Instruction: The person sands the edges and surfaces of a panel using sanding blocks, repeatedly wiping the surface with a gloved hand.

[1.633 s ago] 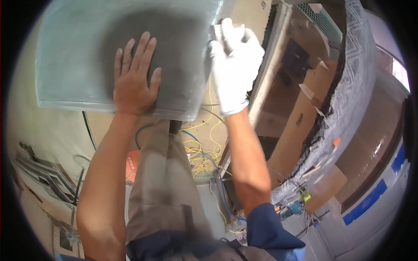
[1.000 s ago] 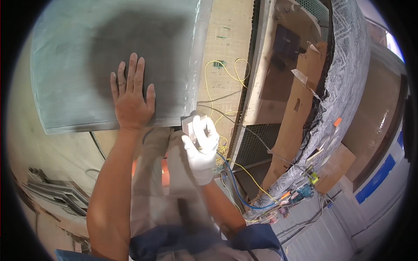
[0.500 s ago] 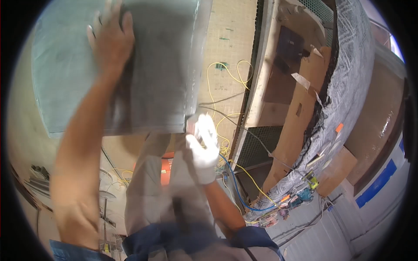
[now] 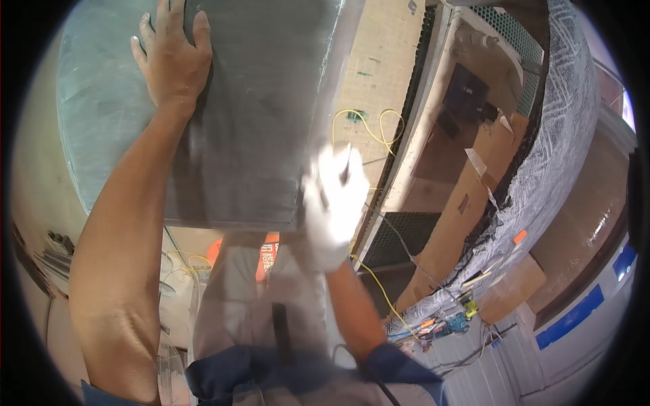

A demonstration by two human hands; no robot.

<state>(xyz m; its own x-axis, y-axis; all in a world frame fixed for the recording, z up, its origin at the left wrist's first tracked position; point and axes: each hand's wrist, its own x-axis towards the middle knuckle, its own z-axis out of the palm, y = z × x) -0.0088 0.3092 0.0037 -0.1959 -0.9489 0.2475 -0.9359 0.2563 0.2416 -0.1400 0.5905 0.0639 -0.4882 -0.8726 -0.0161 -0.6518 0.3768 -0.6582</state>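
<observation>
Where grey panel ends | yellow cord loops over beige board

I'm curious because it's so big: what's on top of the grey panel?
A bare left hand lies on the grey panel; the white-gloved right hand is by its right edge. The patch under the left hand is covered.

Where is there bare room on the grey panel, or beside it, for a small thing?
The grey panel looks bare between the left hand and the gloved right hand, near its right edge. The beige board looks free between panel and pale frame, above the yellow cord. The lower right is crowded with tools by the wrapped rim.
</observation>
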